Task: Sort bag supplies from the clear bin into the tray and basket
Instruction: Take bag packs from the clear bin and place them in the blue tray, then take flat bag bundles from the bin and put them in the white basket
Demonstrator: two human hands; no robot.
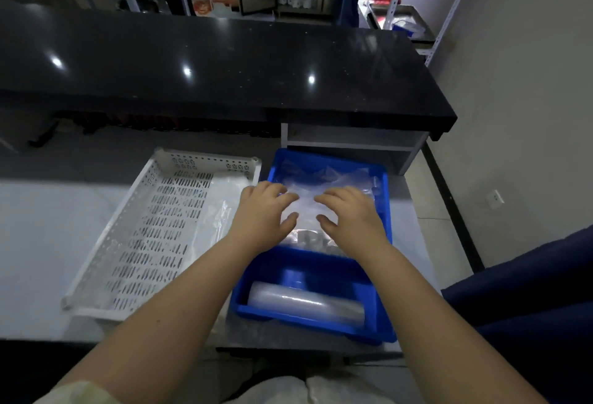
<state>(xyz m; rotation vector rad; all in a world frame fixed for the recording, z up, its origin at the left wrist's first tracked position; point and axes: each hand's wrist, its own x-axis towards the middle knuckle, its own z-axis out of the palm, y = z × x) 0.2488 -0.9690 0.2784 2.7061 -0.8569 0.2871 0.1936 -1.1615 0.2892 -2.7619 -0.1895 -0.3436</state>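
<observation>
The left hand (261, 211) and right hand (351, 216) rest spread, fingers loosely bent, on the stack of clear bags (306, 203) in the blue tray (316, 322), centre right of frame, gripping nothing; uneven pressure could make the slick sheets slide apart

The left hand (263, 214) and right hand (349, 214) are covering much of the clear bags (305, 201) in the far half of the blue tray (288, 315), hiding their number and edges. Left of the blue tray, clear film (221, 211) in the white basket (106, 243) is blurring beyond recognition.
</observation>
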